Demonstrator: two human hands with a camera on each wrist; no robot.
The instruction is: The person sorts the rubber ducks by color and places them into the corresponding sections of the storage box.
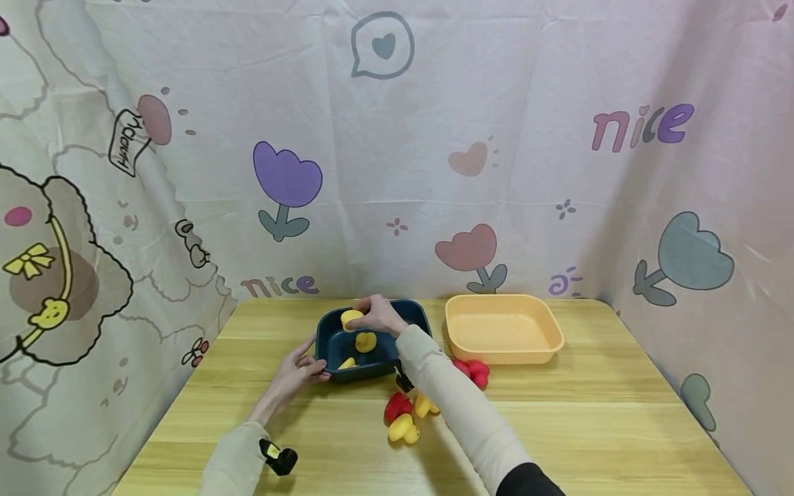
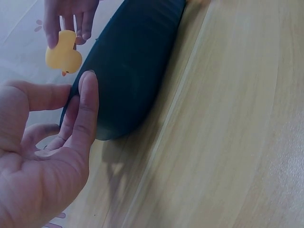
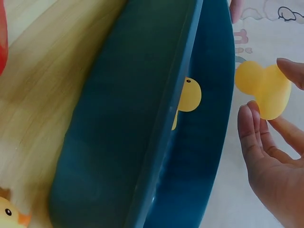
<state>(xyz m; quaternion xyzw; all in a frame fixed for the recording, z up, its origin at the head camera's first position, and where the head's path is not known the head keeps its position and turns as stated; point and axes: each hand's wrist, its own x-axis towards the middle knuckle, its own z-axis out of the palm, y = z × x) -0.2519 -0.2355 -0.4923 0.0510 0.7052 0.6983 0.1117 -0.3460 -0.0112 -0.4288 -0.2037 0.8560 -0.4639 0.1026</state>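
I see right fingers point(image 3: 248, 130) half-closed on a yellow duck point(image 3: 270, 92) over the navy bin point(image 3: 109, 118), left fingers point(image 2: 85, 107) pinching its rim. Weak pinch could drop duck; left tug could tip bin.

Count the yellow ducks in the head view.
5: one duck in the right hand; a whole duck and a partly hidden duck in the blue bin; two ducks on the table near a red toy. The sleeve or bin may hide more.
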